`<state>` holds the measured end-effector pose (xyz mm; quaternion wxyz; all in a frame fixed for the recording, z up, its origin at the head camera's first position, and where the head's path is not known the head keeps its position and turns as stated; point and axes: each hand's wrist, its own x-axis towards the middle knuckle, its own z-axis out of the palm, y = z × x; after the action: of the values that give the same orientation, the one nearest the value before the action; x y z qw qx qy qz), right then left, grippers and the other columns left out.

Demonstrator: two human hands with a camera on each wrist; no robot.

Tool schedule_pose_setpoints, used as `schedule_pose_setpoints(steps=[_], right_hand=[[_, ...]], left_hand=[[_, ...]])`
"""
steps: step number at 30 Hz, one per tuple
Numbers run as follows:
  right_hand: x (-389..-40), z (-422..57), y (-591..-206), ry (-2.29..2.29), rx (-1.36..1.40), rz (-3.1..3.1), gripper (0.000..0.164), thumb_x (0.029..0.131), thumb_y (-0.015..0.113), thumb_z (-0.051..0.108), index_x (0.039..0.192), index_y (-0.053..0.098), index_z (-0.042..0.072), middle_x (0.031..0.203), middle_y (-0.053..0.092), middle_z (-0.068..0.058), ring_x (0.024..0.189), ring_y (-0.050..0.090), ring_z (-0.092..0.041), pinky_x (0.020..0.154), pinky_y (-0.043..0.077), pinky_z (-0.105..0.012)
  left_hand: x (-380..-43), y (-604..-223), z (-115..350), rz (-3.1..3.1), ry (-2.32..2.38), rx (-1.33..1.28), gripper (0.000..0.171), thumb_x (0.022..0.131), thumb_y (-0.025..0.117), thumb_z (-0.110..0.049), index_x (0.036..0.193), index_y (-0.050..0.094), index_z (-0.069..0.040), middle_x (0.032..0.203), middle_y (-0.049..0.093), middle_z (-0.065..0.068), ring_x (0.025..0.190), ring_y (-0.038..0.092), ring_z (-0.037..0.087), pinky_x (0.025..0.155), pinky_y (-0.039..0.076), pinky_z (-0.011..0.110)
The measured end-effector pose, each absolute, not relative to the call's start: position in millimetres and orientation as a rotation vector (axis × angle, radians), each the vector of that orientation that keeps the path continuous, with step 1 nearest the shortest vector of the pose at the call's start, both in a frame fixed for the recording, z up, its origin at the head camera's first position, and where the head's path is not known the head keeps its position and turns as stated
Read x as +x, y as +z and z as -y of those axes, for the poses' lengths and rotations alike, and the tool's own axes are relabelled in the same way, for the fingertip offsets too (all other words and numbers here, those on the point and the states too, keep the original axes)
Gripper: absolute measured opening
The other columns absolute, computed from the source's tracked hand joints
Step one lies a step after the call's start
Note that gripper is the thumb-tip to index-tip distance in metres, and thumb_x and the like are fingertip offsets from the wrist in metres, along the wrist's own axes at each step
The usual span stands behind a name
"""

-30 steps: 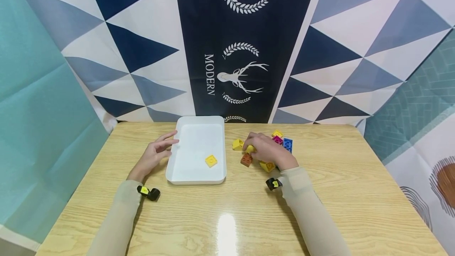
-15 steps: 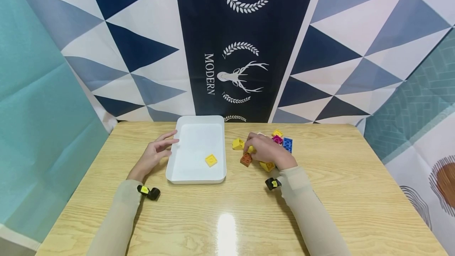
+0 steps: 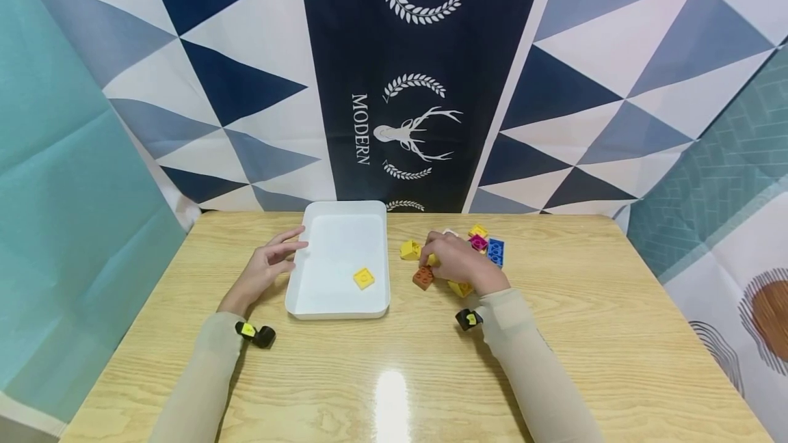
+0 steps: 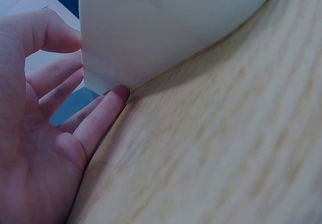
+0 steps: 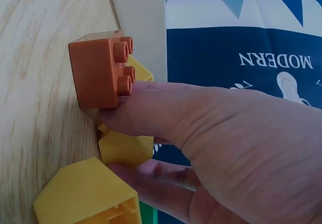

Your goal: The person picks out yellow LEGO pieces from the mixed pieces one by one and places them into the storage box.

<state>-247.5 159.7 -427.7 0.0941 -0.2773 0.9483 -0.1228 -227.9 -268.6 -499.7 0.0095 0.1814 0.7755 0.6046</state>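
Note:
The left hand (image 3: 261, 272) rests along the left side of a white tray (image 3: 338, 238). In the left wrist view its fingertips touch the outer tray wall (image 4: 166, 27), low down, with the thumb near the rim. One flat yellow brick (image 3: 364, 278) lies inside the tray. To the right, my right hand (image 3: 458, 260) reaches into a group of toy bricks. Thumb and fingers pinch a yellow brick (image 5: 126, 149), partly hidden by the hand. An orange brick with studs (image 5: 95, 73) is right beside the thumb. Another yellow sloped brick (image 5: 88, 196) lies near the fingers.
Around the right hand sit a yellow sloped brick (image 3: 410, 249), a blue brick (image 3: 495, 252), a magenta brick (image 3: 477, 243), a small yellow brick (image 3: 477, 230) and a white piece (image 3: 451, 232). A green edge (image 5: 148, 214) shows low in the right wrist view. A patterned cloth (image 3: 425, 46) hangs behind the table.
My right hand has shifted only slightly among the bricks, and a white piece now shows behind its knuckles. The left hand and the tray stay in place.

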Motion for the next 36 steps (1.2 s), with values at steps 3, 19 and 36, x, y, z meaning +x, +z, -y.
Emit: schedule_pose_setpoints(steps=[3, 19, 36], right_hand=[[-246.3, -159.1, -427.8, -0.364, -0.830, -2.818, 0.021, 0.098, 0.081, 0.001, 0.109, 0.089, 0.017, 0.135, 0.074, -0.013, 0.121, 0.066, -0.036, 0.114, 0.059, -0.055], [-245.1, -157.2, -427.6, -0.381, -0.822, -2.808, 0.025, 0.097, 0.079, -0.005, 0.108, 0.089, 0.015, 0.124, 0.073, -0.010, 0.109, 0.068, -0.029, 0.114, 0.063, -0.052], [-245.7, -157.0, -428.3, -0.394, -0.811, -2.804, 0.028, 0.096, 0.079, -0.008, 0.109, 0.089, 0.015, 0.124, 0.075, -0.010, 0.109, 0.070, -0.027, 0.115, 0.064, -0.052]], left_hand=[[-228.5, -499.7, 268.9, -2.422, 1.882, 0.563, 0.045, 0.102, 0.060, 0.011, 0.147, 0.064, 0.016, 0.181, 0.035, 0.031, 0.172, 0.024, 0.051, 0.120, 0.039, 0.000], [-226.6, -500.7, 268.6, -2.435, 1.891, 0.580, 0.044, 0.103, 0.061, 0.009, 0.146, 0.065, 0.015, 0.180, 0.037, 0.030, 0.161, 0.040, 0.002, 0.121, 0.041, 0.003], [-227.5, -500.9, 269.5, -2.442, 1.867, 0.566, 0.045, 0.103, 0.061, 0.009, 0.147, 0.065, 0.014, 0.181, 0.036, 0.030, 0.171, 0.035, 0.027, 0.120, 0.041, 0.002]])
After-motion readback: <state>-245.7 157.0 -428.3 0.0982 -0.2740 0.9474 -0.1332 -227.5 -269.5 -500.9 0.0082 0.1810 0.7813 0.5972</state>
